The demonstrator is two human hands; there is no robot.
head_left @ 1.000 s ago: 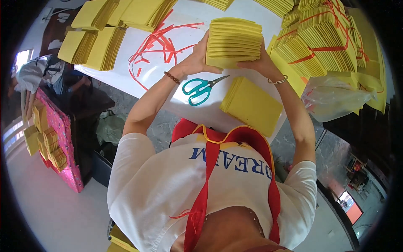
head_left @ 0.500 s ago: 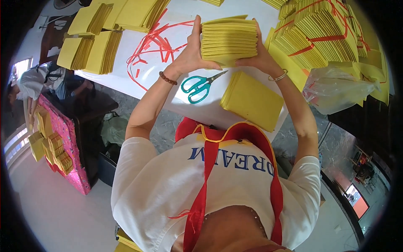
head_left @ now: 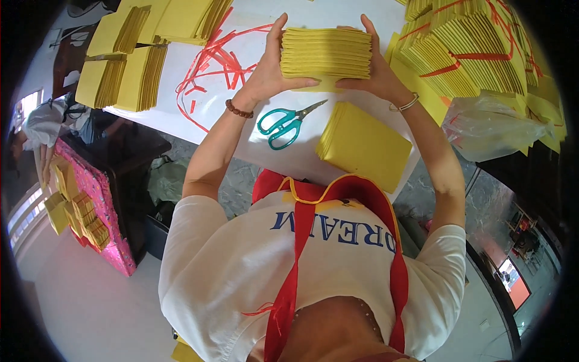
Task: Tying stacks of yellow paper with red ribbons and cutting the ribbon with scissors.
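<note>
Between my two hands is a thick stack of yellow padded envelopes, its layered edges facing me. My left hand presses the stack's left end, thumb along the near lower edge. At the right end my right hand does the same, its thumb also on the near edge. Closer to me lie scissors with teal handles, blades slightly apart. To their right rests a smaller pile of yellow envelopes at the table's near edge.
Red plastic strips lie scattered left of my hands. More envelope stacks stand at the far left. Bundles tied with red strip fill the right, beside a clear plastic bag. Another person is at a pink-covered table.
The stack in my hands has become more even; the envelope that stuck out on top is now in line. Both hands have shifted slightly.
</note>
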